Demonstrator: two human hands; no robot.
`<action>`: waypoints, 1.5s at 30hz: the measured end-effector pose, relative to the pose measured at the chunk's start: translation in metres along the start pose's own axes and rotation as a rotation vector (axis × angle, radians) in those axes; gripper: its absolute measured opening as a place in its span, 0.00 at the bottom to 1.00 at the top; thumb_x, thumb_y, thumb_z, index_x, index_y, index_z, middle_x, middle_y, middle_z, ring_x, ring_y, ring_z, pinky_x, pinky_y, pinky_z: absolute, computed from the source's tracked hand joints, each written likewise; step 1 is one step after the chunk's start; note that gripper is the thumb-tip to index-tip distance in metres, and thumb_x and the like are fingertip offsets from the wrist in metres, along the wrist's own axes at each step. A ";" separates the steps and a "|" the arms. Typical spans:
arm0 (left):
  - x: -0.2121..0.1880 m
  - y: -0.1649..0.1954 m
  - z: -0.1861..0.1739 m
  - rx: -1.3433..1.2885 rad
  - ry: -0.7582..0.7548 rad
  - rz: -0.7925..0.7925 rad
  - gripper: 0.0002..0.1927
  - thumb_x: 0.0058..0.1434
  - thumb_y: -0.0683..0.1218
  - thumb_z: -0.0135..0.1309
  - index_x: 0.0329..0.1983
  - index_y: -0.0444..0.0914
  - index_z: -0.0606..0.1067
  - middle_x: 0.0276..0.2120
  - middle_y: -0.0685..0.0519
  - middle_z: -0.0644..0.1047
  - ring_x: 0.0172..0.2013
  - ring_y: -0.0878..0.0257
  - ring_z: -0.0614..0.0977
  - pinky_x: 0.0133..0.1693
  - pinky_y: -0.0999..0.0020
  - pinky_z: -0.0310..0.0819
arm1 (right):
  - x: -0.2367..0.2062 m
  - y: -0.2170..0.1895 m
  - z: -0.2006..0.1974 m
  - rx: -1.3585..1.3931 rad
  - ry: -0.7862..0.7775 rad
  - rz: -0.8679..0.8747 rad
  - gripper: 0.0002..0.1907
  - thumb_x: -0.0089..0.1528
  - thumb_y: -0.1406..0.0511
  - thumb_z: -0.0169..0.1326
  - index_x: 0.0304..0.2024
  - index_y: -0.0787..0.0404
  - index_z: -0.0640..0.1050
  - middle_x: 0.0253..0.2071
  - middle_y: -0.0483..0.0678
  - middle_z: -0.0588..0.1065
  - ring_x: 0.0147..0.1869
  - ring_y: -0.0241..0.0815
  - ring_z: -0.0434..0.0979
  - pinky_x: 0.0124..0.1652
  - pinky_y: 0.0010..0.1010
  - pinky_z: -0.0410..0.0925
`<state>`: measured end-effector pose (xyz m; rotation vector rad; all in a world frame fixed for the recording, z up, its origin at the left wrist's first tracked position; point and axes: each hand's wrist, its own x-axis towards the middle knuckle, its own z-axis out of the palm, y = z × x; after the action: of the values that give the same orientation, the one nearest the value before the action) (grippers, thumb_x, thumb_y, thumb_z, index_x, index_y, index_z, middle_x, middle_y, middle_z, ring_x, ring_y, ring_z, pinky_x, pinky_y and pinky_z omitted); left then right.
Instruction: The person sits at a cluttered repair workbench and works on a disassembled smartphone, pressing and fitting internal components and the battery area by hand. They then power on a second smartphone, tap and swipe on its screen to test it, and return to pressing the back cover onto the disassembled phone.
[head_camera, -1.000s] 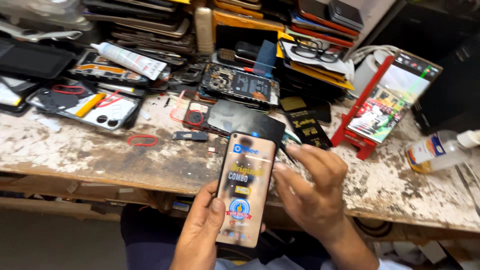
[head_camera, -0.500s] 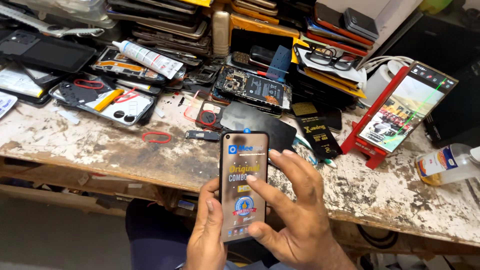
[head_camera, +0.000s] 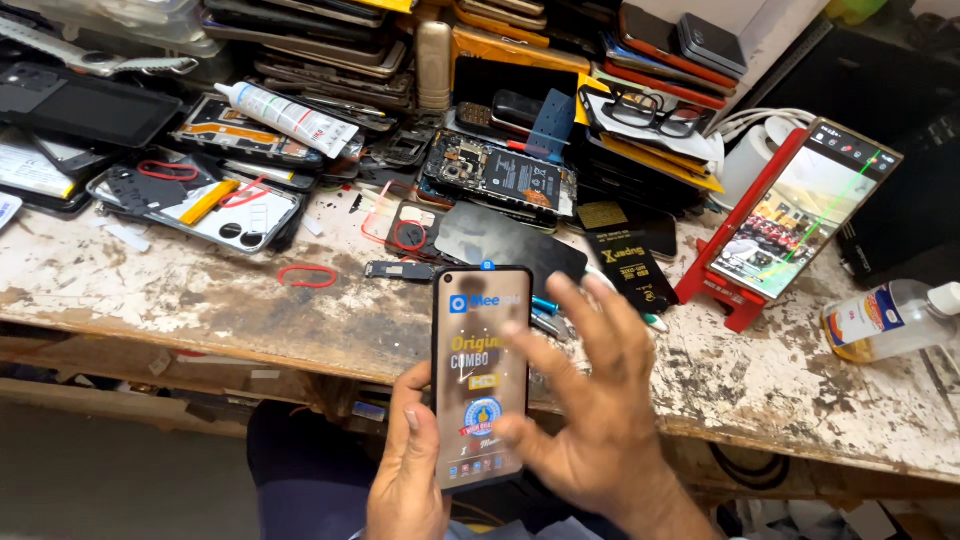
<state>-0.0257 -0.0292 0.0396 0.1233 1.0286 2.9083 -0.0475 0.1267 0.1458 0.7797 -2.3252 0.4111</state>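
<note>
black glossy-screened smartphone (head_camera: 481, 378) held upright over worn wooden bench (head_camera: 200, 300)
left hand (head_camera: 408, 470) clamped round its lower edge; right hand (head_camera: 585, 400) raised beside, fingers (head_camera: 590, 310) spread, thumb touching screen

hands: two, left (head_camera: 405, 480), right (head_camera: 590, 410)
held phone (head_camera: 482, 375): one
glue tube (head_camera: 280, 117): one
spectacles (head_camera: 650, 110): one
clear bottle (head_camera: 890, 318): one
red stand (head_camera: 735, 270): one

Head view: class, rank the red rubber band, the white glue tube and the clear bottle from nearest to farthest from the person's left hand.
1. Red rubber band: on the bench, up and left of the left hand.
2. White glue tube: far back left.
3. Clear bottle: far right edge.
</note>
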 end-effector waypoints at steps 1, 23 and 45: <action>0.000 0.000 0.001 0.022 0.021 0.009 0.34 0.70 0.61 0.36 0.71 0.35 0.56 0.58 0.41 0.74 0.57 0.54 0.78 0.57 0.58 0.73 | 0.000 0.004 -0.001 0.027 0.015 0.030 0.32 0.64 0.41 0.51 0.62 0.52 0.76 0.73 0.56 0.60 0.79 0.60 0.54 0.73 0.53 0.53; 0.011 0.073 -0.022 -0.087 0.022 0.162 0.49 0.68 0.75 0.27 0.80 0.37 0.53 0.63 0.26 0.69 0.51 0.39 0.78 0.49 0.43 0.75 | -0.003 0.026 0.026 0.477 -0.113 0.607 0.09 0.60 0.66 0.60 0.41 0.61 0.84 0.40 0.46 0.79 0.38 0.36 0.81 0.35 0.27 0.74; 0.024 0.083 -0.033 0.172 0.235 0.179 0.30 0.72 0.61 0.33 0.63 0.33 0.63 0.49 0.40 0.78 0.42 0.49 0.85 0.40 0.54 0.82 | 0.078 0.039 0.077 0.130 -0.479 0.100 0.08 0.59 0.61 0.60 0.37 0.57 0.83 0.39 0.47 0.75 0.50 0.48 0.73 0.50 0.40 0.68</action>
<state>-0.0545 -0.1123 0.0674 -0.1308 1.3714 3.0432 -0.1571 0.0878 0.1369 0.9041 -2.8144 0.4629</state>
